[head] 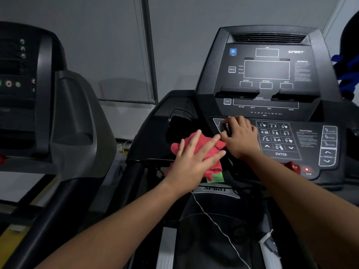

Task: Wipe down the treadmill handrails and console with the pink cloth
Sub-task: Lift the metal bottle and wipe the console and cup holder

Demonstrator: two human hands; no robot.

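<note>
Pink crumpled fabric cloth (196,150) lies on the lower left part of the black SPIRIT treadmill console (266,74), just below a dark recessed cup holder (180,125) and left of the white-printed number keypad (275,138). One end of the cloth hangs over the front edge of the console, where it partly covers a green rectangular label (216,177).

Seen from the head camera, the left hand (194,160) lies flat on top of the cloth with its fingers straight and spread, palm pressing down, not curled round the fabric. The right hand (240,138) rests on the console panel just right of the cloth, between it and the keypad. Its fingers are loosely bent with the tips on the panel and grip nothing that shows, while the thumb reaches towards the cloth's right edge. Both bare forearms stretch in from the bottom of the frame.

Near the right forearm sit a red safety clip (291,166) and a red STOP button (307,169). A thin white cord (213,220) trails down from the console's front edge. The black tubular handrail (134,177) slopes away below the console's left corner. A 2nd dark grey treadmill (29,94) stands at the left, and a blue object (347,74) shows at the far right edge.
</note>
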